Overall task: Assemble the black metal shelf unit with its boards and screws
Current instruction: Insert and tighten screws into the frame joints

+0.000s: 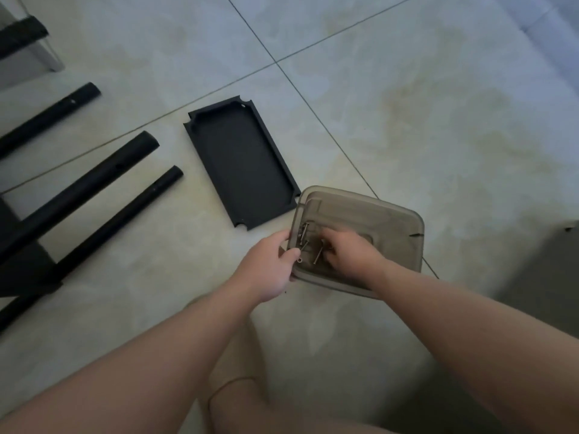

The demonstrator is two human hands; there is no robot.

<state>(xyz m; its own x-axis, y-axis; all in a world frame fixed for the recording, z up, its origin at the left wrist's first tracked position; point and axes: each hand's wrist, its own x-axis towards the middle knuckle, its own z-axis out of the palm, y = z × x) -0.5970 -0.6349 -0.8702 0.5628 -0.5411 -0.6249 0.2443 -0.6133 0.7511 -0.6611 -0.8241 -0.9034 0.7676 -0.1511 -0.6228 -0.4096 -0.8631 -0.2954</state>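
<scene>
The left hand [272, 267] grips the near left edge of a smoky see-through plastic tray [391, 220], thumb on the rim and fingers curled beneath it, so the tray seems held at that side. The right hand [347, 252] is down inside the tray with its fingers bent over the contents. It is blurred, and I cannot tell whether it is pinching anything or only touching.

The tray holds loose metal screws [318, 256]. One long screw lies just left of the right hand's fingers, and a small cluster sits against the tray's left wall near the left thumb. The rest of the tray floor that shows is bare, with a raised rectangular outline moulded into it.

Just beyond the tray's far left corner, nearly touching it, a black shelf board [241, 164] lies flat on the tiled floor [407, 120]. Its raised lip faces up and its corners are notched.

To the left of the board lie three black poles, roughly parallel and slanting from upper right to lower left: a thick pole [94, 180], a thinner pole [125, 211] on its near side, and another pole [50, 115] farther away. Small holes show near their ends. The two nearer poles run into a dark frame piece [25, 267] at the left edge of the view.
</scene>
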